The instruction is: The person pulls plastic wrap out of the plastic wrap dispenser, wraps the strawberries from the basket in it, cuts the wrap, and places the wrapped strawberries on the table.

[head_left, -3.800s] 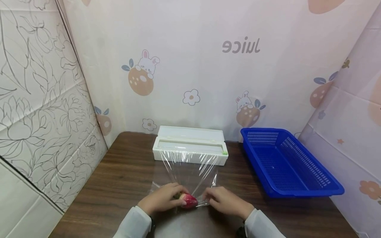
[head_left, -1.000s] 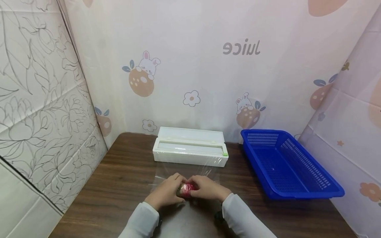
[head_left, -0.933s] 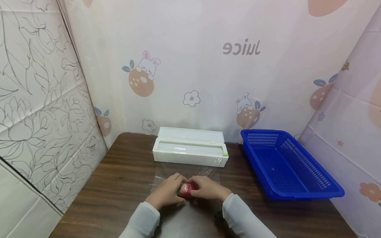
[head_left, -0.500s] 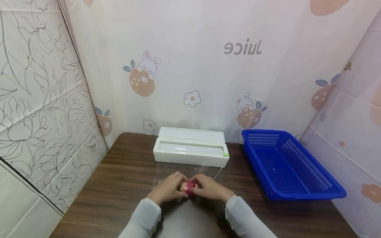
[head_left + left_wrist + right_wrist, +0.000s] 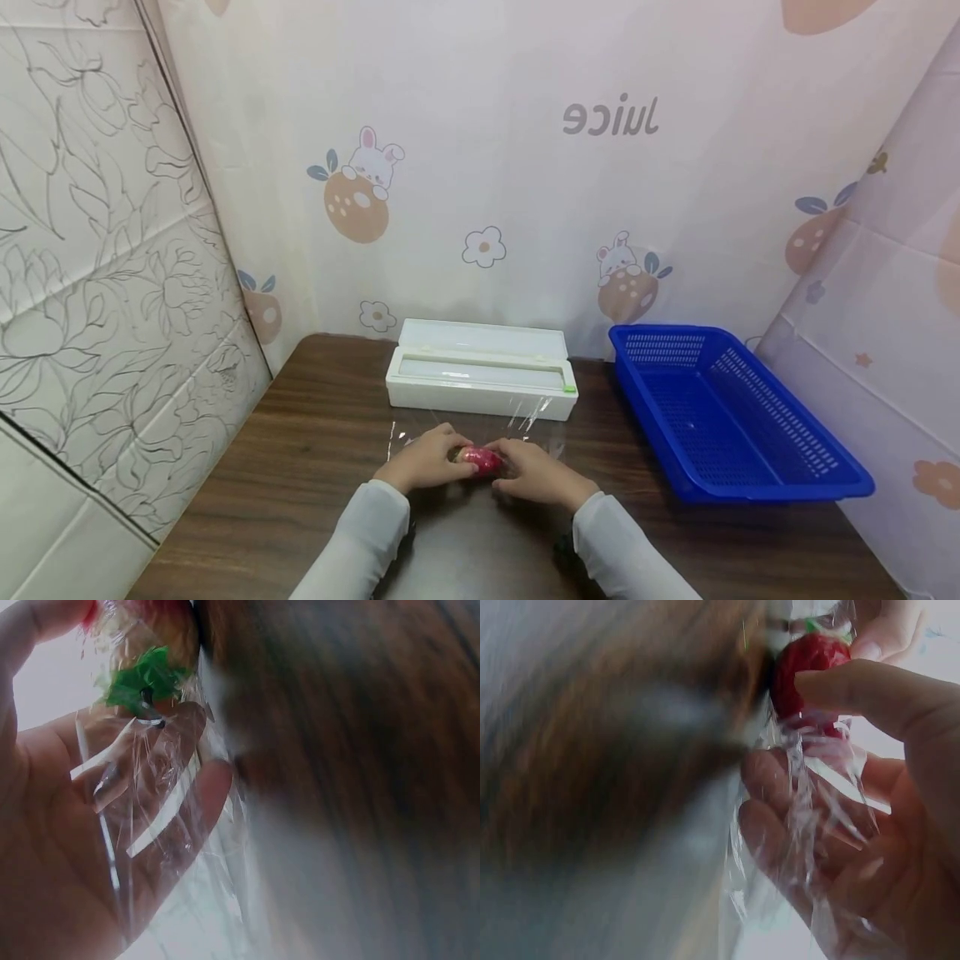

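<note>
A red strawberry (image 5: 481, 460), pale near its green leaves (image 5: 146, 679), lies rolled in clear cling film (image 5: 802, 795) just above or on the table. My left hand (image 5: 431, 458) holds its leafy end, thumb on the near side. From the other side my right hand (image 5: 536, 471) grips the pointed end, the thumb pressing on the red skin in the right wrist view. Loose film trails over the palms and fingers in both wrist views. Beyond the hands stands a white cling film box (image 5: 480, 396), its lid raised; a film sheet runs from it towards the strawberry.
A blue plastic basket (image 5: 738, 490) stands on the right of the dark wooden table (image 5: 300, 467). Patterned curtains (image 5: 487, 167) close off the back and both sides. A greyish sheen covers the table before me.
Earlier my right hand held film to the right of the strawberry; then both hands closed round it. In the last second the strawberry and hands have shifted slightly towards the box.
</note>
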`<action>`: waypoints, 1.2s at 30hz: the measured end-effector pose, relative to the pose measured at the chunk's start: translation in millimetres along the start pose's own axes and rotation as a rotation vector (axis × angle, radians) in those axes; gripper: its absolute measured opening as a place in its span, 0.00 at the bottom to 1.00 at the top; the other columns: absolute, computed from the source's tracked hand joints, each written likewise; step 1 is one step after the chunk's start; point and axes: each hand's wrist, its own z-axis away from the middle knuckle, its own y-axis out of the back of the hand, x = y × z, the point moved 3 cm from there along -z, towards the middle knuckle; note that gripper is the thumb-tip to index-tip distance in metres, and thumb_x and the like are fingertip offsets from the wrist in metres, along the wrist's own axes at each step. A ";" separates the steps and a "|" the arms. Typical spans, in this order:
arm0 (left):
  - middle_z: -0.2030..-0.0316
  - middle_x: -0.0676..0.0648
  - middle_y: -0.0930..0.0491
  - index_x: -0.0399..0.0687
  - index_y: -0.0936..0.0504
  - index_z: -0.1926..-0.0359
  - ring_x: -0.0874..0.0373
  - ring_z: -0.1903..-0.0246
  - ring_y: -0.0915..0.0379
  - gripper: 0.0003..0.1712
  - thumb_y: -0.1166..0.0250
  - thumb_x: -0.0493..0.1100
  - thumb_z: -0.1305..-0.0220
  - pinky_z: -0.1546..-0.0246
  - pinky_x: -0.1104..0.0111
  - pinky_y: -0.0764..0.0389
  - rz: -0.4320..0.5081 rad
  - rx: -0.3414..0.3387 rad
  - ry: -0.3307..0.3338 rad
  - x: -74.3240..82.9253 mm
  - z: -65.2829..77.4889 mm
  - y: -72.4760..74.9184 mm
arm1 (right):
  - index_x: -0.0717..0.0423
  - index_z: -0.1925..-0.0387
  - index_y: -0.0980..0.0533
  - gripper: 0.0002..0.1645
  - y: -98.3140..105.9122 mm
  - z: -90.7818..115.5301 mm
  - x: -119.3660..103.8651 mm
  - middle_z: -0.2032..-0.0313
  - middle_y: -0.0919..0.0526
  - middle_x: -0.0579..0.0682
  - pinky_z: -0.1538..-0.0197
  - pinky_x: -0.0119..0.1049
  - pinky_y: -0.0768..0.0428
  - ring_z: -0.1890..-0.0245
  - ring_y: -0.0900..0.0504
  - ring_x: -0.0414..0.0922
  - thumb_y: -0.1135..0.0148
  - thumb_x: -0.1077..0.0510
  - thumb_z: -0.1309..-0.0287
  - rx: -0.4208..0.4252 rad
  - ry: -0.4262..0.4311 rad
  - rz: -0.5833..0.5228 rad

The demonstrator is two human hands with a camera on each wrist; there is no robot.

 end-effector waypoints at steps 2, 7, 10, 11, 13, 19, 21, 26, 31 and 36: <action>0.58 0.52 0.25 0.45 0.15 0.45 0.60 0.64 0.28 0.28 0.34 0.58 0.40 0.61 0.63 0.22 -0.010 0.011 0.002 0.1 -2.0 0.1 | 0.58 0.40 0.25 0.28 2.3 1.2 1.4 0.48 0.18 0.50 0.47 0.44 0.20 0.50 0.20 0.44 0.30 0.57 0.41 0.001 -0.001 0.014; 0.61 0.54 0.25 0.47 0.14 0.48 0.61 0.66 0.29 0.26 0.37 0.57 0.41 0.61 0.65 0.23 -0.036 0.022 -0.003 -1.3 -7.9 -1.9 | 0.58 0.41 0.24 0.27 7.8 6.1 2.8 0.49 0.19 0.51 0.47 0.50 0.21 0.49 0.21 0.49 0.30 0.56 0.42 0.070 -0.005 0.083; 0.61 0.55 0.25 0.48 0.14 0.49 0.61 0.67 0.29 0.26 0.38 0.58 0.42 0.63 0.65 0.23 -0.045 0.012 0.005 -2.7 -10.7 -2.0 | 0.56 0.40 0.24 0.30 7.8 4.4 -0.9 0.47 0.21 0.51 0.45 0.53 0.23 0.47 0.23 0.51 0.28 0.55 0.44 0.140 0.031 0.126; 0.61 0.54 0.25 0.48 0.14 0.49 0.61 0.66 0.29 0.26 0.38 0.58 0.41 0.63 0.64 0.23 -0.047 0.010 0.001 -3.3 -11.6 -1.4 | 0.55 0.40 0.25 0.31 6.9 2.4 -2.6 0.45 0.21 0.51 0.45 0.54 0.24 0.46 0.24 0.51 0.27 0.54 0.44 0.159 0.046 0.145; 0.61 0.53 0.24 0.47 0.14 0.49 0.60 0.66 0.28 0.27 0.37 0.59 0.41 0.62 0.63 0.22 -0.043 0.003 -0.005 -4.5 -13.2 -0.7 | 0.53 0.40 0.24 0.31 4.8 -2.6 -7.0 0.45 0.20 0.49 0.45 0.54 0.25 0.45 0.24 0.51 0.26 0.52 0.45 0.182 0.063 0.170; 0.56 0.50 0.20 0.46 0.13 0.49 0.59 0.61 0.25 0.26 0.38 0.57 0.40 0.57 0.61 0.21 -0.010 -0.005 -0.024 -5.3 -15.3 0.1 | 0.47 0.45 0.22 0.27 -1.5 -16.6 -12.8 0.51 0.16 0.43 0.48 0.49 0.29 0.52 0.23 0.45 0.26 0.45 0.44 0.182 -0.008 0.256; 0.54 0.50 0.19 0.46 0.15 0.47 0.59 0.59 0.25 0.26 0.38 0.57 0.39 0.55 0.61 0.21 0.010 -0.002 -0.016 -5.9 -14.3 0.4 | 0.47 0.47 0.21 0.25 -1.7 -19.4 -11.7 0.55 0.16 0.42 0.49 0.48 0.28 0.55 0.22 0.44 0.27 0.44 0.44 0.181 -0.027 0.267; 0.52 0.49 0.18 0.50 0.22 0.43 0.59 0.58 0.23 0.28 0.40 0.63 0.32 0.53 0.56 0.20 0.080 0.011 0.017 -9.3 -10.2 1.7 | 0.48 0.49 0.21 0.22 1.7 -24.0 -6.6 0.61 0.17 0.40 0.54 0.45 0.27 0.60 0.22 0.39 0.28 0.44 0.41 0.146 -0.037 0.220; 0.55 0.51 0.17 0.56 0.23 0.48 0.59 0.60 0.22 0.23 0.41 0.65 0.31 0.54 0.55 0.20 0.086 0.030 0.011 -12.0 -8.4 3.9 | 0.49 0.50 0.22 0.21 5.4 -29.4 -2.6 0.63 0.18 0.39 0.58 0.39 0.23 0.65 0.23 0.35 0.29 0.45 0.41 0.090 -0.010 0.147; 0.57 0.51 0.19 0.54 0.19 0.50 0.57 0.58 0.24 0.21 0.41 0.62 0.29 0.54 0.56 0.20 0.010 0.078 -0.024 -11.6 -7.6 6.0 | 0.48 0.52 0.22 0.20 9.4 -35.9 0.7 0.63 0.20 0.37 0.58 0.36 0.20 0.66 0.23 0.34 0.31 0.43 0.39 0.006 -0.034 0.074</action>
